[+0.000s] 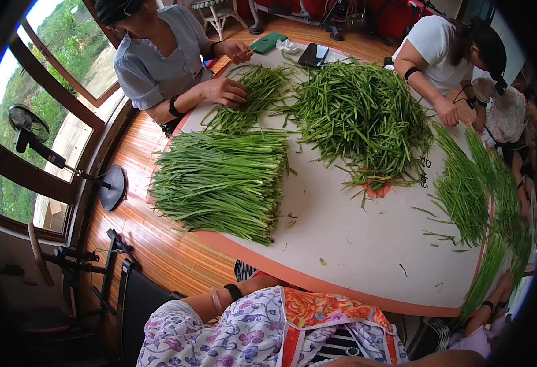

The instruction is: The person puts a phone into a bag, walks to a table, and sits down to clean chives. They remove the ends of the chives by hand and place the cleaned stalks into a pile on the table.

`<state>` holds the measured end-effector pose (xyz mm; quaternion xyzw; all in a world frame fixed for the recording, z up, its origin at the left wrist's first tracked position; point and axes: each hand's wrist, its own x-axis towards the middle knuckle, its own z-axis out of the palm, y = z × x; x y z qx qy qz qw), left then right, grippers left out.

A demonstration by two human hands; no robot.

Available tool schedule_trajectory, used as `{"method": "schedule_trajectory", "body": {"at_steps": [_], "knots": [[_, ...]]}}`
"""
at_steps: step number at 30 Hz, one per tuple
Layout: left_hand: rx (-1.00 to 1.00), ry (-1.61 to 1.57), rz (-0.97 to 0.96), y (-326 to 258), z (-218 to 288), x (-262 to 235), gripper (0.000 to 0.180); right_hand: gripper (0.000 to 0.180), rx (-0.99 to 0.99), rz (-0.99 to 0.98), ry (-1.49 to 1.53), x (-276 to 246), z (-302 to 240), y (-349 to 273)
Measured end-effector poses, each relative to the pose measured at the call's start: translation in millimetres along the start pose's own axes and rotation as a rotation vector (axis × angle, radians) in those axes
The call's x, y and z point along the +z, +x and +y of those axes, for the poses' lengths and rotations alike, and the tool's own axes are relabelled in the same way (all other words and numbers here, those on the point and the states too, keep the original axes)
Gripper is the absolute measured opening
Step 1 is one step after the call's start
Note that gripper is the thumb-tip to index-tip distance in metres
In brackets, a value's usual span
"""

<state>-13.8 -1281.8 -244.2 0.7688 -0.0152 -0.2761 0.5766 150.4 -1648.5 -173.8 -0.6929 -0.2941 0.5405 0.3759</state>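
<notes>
My left forearm (pixel 210 304), with a black band at the wrist, reaches across my floral apron toward the table's near edge. Only the back part of my left hand (pixel 261 282) shows; its fingers are hidden between the apron and the table. Along the bottom edge lies part of my right forearm (pixel 418 359), and its hand is out of sight. Closest to my left hand on the tabletop is a neat stack of green chives (pixel 222 186), stalks lined up side by side. A large loose heap of chives (pixel 360 116) spreads over the table's far middle.
At far left a person's hand (pixel 227 93) rests on a smaller chive pile (pixel 259 92). Another person's hand (pixel 446 112) is by chives (pixel 464 189) along the right side. A phone (pixel 313 55) lies beyond the heap. A fan (pixel 112 183) stands left of the pale table (pixel 342 244).
</notes>
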Motion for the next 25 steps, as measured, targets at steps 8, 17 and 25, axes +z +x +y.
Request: {"method": "schedule_trajectory", "body": {"at_steps": [8, 17, 25], "knots": [[-0.22, -0.441, 0.132, -121, 91, -29, 0.033, 0.03, 0.121, -0.213, 0.085, -49, -76, 13], [-0.069, -0.815, 0.555, -282, 76, -59, 0.034, 0.028, 0.119, -0.445, -0.001, 50, -220, 116], [-0.228, -1.137, 0.875, -525, 13, -43, 0.032, 0.025, 0.101, -0.371, 0.059, 231, -359, 245]]}}
